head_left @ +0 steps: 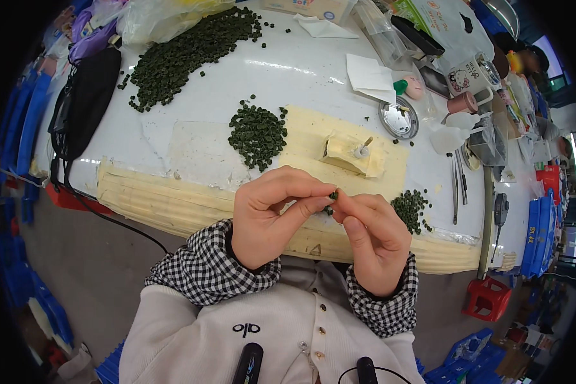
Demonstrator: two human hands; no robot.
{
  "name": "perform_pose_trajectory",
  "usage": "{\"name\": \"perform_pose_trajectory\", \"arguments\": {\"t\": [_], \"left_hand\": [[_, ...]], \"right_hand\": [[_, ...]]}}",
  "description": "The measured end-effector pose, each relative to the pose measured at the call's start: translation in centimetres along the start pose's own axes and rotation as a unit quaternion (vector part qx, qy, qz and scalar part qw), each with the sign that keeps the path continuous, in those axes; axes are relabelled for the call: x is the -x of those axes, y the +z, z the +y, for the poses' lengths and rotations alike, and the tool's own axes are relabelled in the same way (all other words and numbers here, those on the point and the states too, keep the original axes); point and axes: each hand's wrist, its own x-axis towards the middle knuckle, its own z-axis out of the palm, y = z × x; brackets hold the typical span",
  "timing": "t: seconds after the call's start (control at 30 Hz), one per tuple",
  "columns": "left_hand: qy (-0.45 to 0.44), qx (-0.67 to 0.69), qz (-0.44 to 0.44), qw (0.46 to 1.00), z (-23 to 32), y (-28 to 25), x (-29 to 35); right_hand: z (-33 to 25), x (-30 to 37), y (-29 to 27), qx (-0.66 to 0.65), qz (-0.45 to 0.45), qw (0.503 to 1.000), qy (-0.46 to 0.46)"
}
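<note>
Just above the table's front edge, my left hand (272, 211) pinches a small dark green round piece (333, 195) between thumb and fingertips. Against the same piece press the fingertips of my right hand (374, 240), so both hands meet on it. Another green bit shows just below the fingertips, partly hidden. A small pile of like green pieces (257, 134) lies beyond my left hand. Beside my right hand is a smaller pile (411, 210). Past both hands stands a tape-wrapped block (354, 155) with a short upright pin on top.
A large green heap (179, 54) covers the far left, near a black bag (91, 102). At the right are a round metal dish (398, 118), tweezers (455, 192), a white squeeze bottle (454, 132) and a mug (470, 77). A red stool (487, 299) stands on the floor.
</note>
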Motion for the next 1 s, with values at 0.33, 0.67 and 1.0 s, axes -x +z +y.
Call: {"name": "perform_pose_trajectory", "arguments": {"t": [0.33, 0.67, 1.0], "left_hand": [[-0.023, 0.057, -0.018, 0.998, -0.5, 0.0, 0.1], [-0.037, 0.080, -0.027, 0.996, -0.3, 0.0, 0.0], [-0.085, 0.127, 0.009, 0.988, 0.0, 0.4, 0.1]], "right_hand": [[0.0, -0.4, -1.0, 0.082, -0.040, 0.994, -0.058], [0.4, -0.2, -1.0, 0.059, -0.032, 0.995, -0.071], [0.5, -0.1, -0.9, 0.064, -0.026, 0.996, -0.064]]}}
